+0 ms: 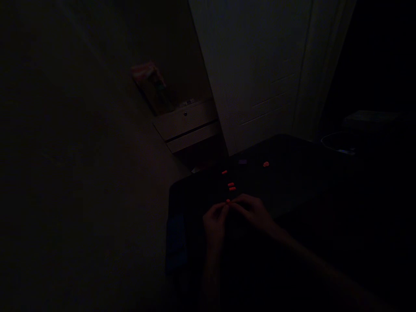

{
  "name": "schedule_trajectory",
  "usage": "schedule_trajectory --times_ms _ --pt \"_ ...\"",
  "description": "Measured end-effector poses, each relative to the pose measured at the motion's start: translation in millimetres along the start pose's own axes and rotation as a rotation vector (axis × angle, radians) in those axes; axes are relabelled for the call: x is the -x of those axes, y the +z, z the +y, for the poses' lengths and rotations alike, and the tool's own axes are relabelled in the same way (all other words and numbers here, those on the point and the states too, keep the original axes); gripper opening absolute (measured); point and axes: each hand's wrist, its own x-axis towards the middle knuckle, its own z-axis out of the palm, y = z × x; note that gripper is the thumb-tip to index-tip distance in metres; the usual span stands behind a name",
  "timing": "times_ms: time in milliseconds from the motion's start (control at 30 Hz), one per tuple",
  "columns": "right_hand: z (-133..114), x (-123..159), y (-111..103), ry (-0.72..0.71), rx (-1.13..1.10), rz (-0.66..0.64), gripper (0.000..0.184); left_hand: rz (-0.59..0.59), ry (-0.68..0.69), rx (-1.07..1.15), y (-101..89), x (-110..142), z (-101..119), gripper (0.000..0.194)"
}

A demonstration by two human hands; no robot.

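Note:
In a very dark room, my left hand [214, 220] and my right hand [255, 212] meet over the near part of a dark table [292, 173]. Between their fingertips is a small bright orange-red piece [228, 202], pinched from both sides; its exact kind is too dim to tell. Just beyond my fingers lie two short orange-red bars [231, 186], side by side. A third orange-red bar [224, 172] rests a little farther off. Over to the right sits a rounded orange-red lump [266, 164].
A small purplish block [242, 162] lies near the table's far edge. Something blue and flat [176, 242] is at the left edge. Behind stand a drawer cabinet [188, 125] and a pale door [253, 65]. A round-rimmed object [338, 141] shows dimly at right.

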Motion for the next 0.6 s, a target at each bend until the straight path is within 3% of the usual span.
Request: schedule_trajectory --times_ms 433,600 --pt "-1.3 0.8 0.4 -0.043 0.043 0.003 0.012 -0.05 0.038 -0.001 0.7 0.5 -0.4 0.022" --pt "-1.4 1.0 1.3 -0.022 0.027 -0.006 0.011 -0.009 0.001 0.028 1.6 0.8 -2.3 0.025"
